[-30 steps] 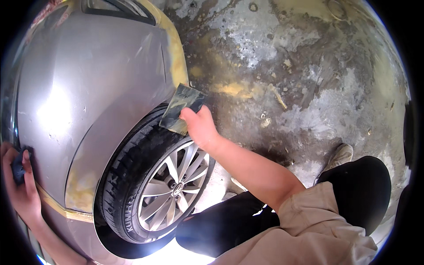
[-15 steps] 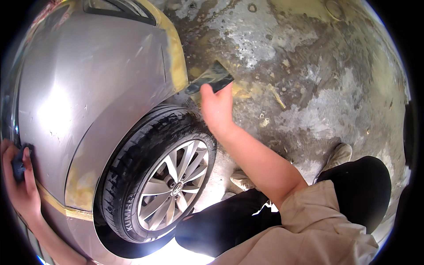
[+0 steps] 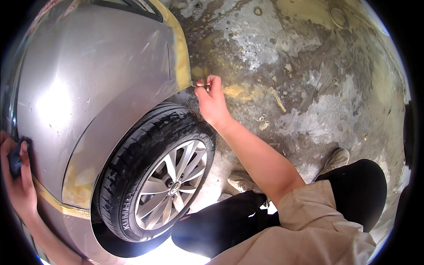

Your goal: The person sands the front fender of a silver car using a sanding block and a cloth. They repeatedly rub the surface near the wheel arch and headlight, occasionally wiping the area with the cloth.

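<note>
My right hand (image 3: 213,100) is closed in a pinch beside the yellow-smeared edge of the car's grey body panel (image 3: 119,66). Between its fingertips a thin sliver of the dark sandpaper sheet (image 3: 205,82) shows nearly edge-on; the rest is hidden. At the far left, my left hand (image 3: 23,190) rests against the car with its fingers curled round a dark blue-grey pad (image 3: 16,159). Yellow filler (image 3: 79,187) covers the panel beside the wheel arch, and a yellow strip (image 3: 181,57) runs along the panel's edge.
The car's wheel (image 3: 174,187), with a black tyre and silver spokes, stands in front of my knees. Stained concrete floor (image 3: 309,101) with yellow patches and bits of debris stretches to the right. My shoes (image 3: 334,161) are on it.
The sandpaper in my right hand has turned from showing its broad dusty face to nearly edge-on. My right hand has shifted slightly left; my left hand stays against the car.
</note>
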{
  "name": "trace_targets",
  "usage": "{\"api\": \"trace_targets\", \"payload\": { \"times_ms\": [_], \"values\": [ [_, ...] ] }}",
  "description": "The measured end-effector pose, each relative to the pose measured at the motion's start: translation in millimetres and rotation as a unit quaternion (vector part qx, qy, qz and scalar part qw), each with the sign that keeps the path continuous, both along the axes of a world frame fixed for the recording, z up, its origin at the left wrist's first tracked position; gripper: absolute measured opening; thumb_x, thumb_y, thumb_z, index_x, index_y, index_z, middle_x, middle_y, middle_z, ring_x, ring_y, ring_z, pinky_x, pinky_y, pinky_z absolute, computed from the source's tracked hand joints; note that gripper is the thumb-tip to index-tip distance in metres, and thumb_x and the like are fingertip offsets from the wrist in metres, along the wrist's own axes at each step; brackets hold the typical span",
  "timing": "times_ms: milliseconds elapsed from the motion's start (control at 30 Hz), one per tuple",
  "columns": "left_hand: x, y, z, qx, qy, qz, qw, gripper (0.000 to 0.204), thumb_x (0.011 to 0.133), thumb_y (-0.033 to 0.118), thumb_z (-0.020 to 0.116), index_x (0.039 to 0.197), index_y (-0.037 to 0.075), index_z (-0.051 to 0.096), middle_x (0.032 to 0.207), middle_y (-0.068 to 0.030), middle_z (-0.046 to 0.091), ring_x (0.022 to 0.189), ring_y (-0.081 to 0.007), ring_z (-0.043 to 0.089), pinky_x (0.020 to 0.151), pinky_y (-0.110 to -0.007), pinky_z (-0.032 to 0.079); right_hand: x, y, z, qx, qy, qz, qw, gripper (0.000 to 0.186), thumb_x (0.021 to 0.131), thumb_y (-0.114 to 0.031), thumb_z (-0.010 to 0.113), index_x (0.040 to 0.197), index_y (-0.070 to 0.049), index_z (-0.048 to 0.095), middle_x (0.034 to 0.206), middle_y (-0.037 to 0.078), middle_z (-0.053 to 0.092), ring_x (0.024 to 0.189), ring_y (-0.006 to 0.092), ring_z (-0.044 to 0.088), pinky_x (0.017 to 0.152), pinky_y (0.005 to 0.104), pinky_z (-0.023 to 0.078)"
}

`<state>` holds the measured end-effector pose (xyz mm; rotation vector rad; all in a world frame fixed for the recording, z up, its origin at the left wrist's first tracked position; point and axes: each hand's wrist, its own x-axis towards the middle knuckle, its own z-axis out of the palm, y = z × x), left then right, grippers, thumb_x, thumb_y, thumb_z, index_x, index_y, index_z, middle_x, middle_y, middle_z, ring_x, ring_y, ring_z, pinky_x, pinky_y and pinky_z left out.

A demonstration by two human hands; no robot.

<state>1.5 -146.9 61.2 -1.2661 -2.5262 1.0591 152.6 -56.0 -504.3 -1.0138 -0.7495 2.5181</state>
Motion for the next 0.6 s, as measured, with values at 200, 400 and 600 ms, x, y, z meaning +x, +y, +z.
{"api": "trace_targets", "payload": {
  "times_ms": [200, 400, 600],
  "values": [
    [-0.5, 1.1, -0.9, 0.002, 0.007, 0.049, 0.999, 0.031, 0.105, 0.002, 0.049, 0.132, -0.011, 0.056, 0.13, -0.0092, 0.069, 0.126, -0.0169, 0.061, 0.111, -0.031, 0.043, -6.2, -10.3, 9.7, -0.036, -0.013, 0.007, 0.999, 0.045, 0.093, -0.024, 0.068, 0.12, 0.0, 0.041, 0.115, 0.016, 0.051, 0.095, 0.0202, 0.051, 0.085, 0.0335, 0.046],
    [5.6, 1.9, 3.1, 0.011, -0.006, 0.037, 0.999, 0.03, 0.104, 0.001, 0.05, 0.131, -0.011, 0.056, 0.13, -0.011, 0.069, 0.126, -0.0178, 0.062, 0.111, -0.032, 0.043, 11.5, 19.8, 23.0, -0.246, 0.046, -0.049, 0.967, 0.048, 0.085, -0.002, 0.074, 0.128, 0.002, 0.054, 0.108, 0.011, 0.068, 0.1, 0.0199, 0.066, 0.088, 0.0307, 0.053],
    [2.6, -0.1, -2.9, 0.021, -0.018, 0.007, 1.0, 0.034, 0.104, 0.005, 0.053, 0.135, -0.01, 0.053, 0.132, -0.013, 0.066, 0.124, -0.0196, 0.062, 0.11, -0.032, 0.045, 16.1, 27.3, 13.2, -0.045, -0.109, -0.128, 0.985, 0.038, 0.1, -0.025, 0.064, 0.124, 0.004, 0.062, 0.11, 0.013, 0.072, 0.097, 0.026, 0.069, 0.088, 0.0371, 0.053]
  ]
}}
